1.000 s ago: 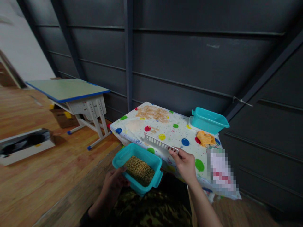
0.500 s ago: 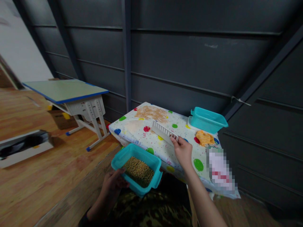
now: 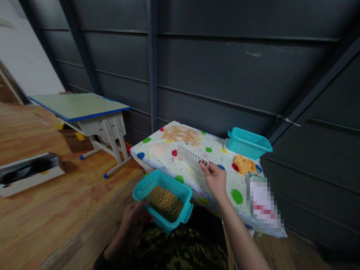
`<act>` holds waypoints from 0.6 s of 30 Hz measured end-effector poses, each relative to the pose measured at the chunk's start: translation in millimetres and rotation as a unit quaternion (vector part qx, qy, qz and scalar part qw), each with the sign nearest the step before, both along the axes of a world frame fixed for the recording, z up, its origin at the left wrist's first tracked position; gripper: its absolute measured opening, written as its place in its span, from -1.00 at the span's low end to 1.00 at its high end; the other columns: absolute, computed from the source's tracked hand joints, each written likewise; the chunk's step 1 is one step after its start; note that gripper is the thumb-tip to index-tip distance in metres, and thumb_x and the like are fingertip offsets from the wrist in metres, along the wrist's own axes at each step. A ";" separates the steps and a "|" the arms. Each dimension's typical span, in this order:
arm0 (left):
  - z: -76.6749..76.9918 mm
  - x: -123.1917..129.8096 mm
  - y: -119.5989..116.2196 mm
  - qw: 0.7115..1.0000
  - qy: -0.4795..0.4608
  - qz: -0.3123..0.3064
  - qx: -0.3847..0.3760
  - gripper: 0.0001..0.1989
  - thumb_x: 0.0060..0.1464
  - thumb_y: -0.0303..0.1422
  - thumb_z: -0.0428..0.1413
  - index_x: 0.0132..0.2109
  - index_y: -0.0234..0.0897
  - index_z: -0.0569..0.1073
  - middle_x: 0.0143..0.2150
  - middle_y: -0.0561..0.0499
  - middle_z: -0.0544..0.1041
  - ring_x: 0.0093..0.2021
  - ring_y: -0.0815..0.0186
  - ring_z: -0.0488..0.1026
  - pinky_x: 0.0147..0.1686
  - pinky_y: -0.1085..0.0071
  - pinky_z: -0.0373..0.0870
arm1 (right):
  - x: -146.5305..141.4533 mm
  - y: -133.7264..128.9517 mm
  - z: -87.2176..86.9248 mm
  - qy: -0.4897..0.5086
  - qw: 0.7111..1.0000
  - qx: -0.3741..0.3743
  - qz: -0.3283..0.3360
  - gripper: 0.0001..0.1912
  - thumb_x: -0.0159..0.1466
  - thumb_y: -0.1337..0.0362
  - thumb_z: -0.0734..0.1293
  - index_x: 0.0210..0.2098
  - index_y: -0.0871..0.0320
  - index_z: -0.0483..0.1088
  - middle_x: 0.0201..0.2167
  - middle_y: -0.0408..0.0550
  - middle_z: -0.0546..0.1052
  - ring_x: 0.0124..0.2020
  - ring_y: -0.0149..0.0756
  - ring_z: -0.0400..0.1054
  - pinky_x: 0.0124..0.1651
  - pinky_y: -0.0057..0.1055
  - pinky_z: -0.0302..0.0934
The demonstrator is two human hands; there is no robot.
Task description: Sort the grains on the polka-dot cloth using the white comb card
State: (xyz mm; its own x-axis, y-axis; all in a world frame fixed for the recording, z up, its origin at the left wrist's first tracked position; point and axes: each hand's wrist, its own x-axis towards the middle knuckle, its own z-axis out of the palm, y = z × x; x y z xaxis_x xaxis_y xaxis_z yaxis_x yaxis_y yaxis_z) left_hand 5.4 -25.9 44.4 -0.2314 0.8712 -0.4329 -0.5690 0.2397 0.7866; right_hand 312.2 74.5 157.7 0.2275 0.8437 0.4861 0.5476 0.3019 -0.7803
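Note:
My left hand (image 3: 137,214) grips the near left rim of a turquoise plastic tub (image 3: 137,192), held at the table's front edge above my lap. Dried yellow-green beans (image 3: 165,202), like soybeans, cover the tub's floor. My right hand (image 3: 215,180) is closed on one end of a white slotted plastic strip (image 3: 191,156), whose long edge is at the tabletop. A few beans lie by the strip's far end. Farther back, loose beans (image 3: 182,134) are spread over the balloon-print tablecloth (image 3: 194,179). A pale powdery patch (image 3: 159,150) lies at the left.
A second turquoise tub (image 3: 249,143) stands on a white lid at the table's back right. An orange cloth (image 3: 244,165) and a blurred white packet (image 3: 264,204) lie along the right side. A green-topped desk (image 3: 81,105) stands left; a dark panelled wall (image 3: 225,75) rises behind.
My right hand and the white slotted strip have shifted slightly left. The left hand and the bean tub have hardly moved; the whole view has shifted a little.

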 end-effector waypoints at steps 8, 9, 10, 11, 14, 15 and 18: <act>2.9 2.8 -0.5 1.000 -0.006 -0.008 0.021 -0.47 -0.25 -0.11 0.78 -0.59 -0.19 0.60 -0.64 0.06 0.57 -0.62 0.27 0.53 -0.53 0.38 0.51 | 1.4 -21.0 2.1 0.005 1.000 0.011 -0.019 -0.23 0.47 -0.52 0.47 -0.46 0.02 0.59 -0.59 -0.12 0.51 -0.48 -0.21 0.29 -0.35 -0.30 0.20; 2.6 2.5 -0.8 1.000 -0.006 -0.008 0.021 -0.48 -0.24 -0.11 0.78 -0.58 -0.19 0.60 -0.64 0.06 0.56 -0.62 0.28 0.53 -0.52 0.38 0.52 | 0.8 -22.7 2.5 0.005 1.000 0.011 -0.018 -0.23 0.47 -0.52 0.47 -0.44 0.02 0.62 -0.58 -0.12 0.52 -0.48 -0.21 0.30 -0.35 -0.30 0.20; 2.0 1.9 -1.1 1.000 -0.005 -0.006 0.019 -0.48 -0.23 -0.12 0.78 -0.58 -0.19 0.60 -0.65 0.07 0.55 -0.62 0.28 0.52 -0.52 0.38 0.52 | 0.1 -24.1 2.8 0.005 1.000 0.010 -0.017 -0.23 0.47 -0.52 0.47 -0.43 0.03 0.64 -0.58 -0.12 0.52 -0.49 -0.21 0.30 -0.35 -0.30 0.20; 1.4 1.3 -1.3 1.000 -0.005 -0.004 0.018 -0.47 -0.22 -0.12 0.78 -0.58 -0.19 0.60 -0.65 0.08 0.55 -0.61 0.29 0.51 -0.51 0.38 0.52 | -0.5 -25.3 2.7 0.006 1.000 0.008 -0.014 -0.23 0.48 -0.52 0.47 -0.42 0.03 0.65 -0.58 -0.12 0.52 -0.49 -0.21 0.29 -0.36 -0.30 0.19; -0.8 -0.2 -1.2 1.000 -0.006 -0.003 0.020 -0.46 -0.19 -0.11 0.78 -0.58 -0.19 0.59 -0.64 0.07 0.55 -0.60 0.27 0.51 -0.50 0.36 0.52 | -1.5 -27.9 0.8 0.009 1.000 0.001 -0.008 -0.23 0.48 -0.52 0.47 -0.44 0.03 0.63 -0.59 -0.13 0.50 -0.50 -0.23 0.27 -0.37 -0.30 0.16; -1.4 -0.4 -0.9 1.000 -0.006 -0.005 0.021 -0.47 -0.20 -0.10 0.78 -0.56 -0.19 0.60 -0.63 0.06 0.56 -0.59 0.26 0.52 -0.50 0.35 0.52 | -1.4 -28.4 -0.2 0.011 1.000 0.000 -0.009 -0.23 0.48 -0.51 0.47 -0.44 0.04 0.63 -0.59 -0.13 0.50 -0.50 -0.23 0.27 -0.37 -0.30 0.16; -2.5 0.2 0.2 1.000 -0.007 -0.006 0.016 -0.48 -0.26 -0.10 0.81 -0.52 -0.20 0.64 -0.61 0.03 0.61 -0.59 0.23 0.56 -0.52 0.35 0.52 | 0.0 -28.5 -2.7 0.024 1.000 -0.003 -0.010 -0.25 0.45 -0.49 0.49 -0.43 0.05 0.64 -0.58 -0.13 0.50 -0.49 -0.23 0.27 -0.36 -0.31 0.16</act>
State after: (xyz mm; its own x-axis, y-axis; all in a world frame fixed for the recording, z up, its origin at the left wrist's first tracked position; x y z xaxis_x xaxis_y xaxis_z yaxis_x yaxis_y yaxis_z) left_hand 5.6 -25.7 41.9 -0.2142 0.8874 -0.4082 -0.5776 0.2220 0.7856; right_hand 312.3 46.0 155.0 0.2678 0.8411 0.4700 0.5164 0.2865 -0.8070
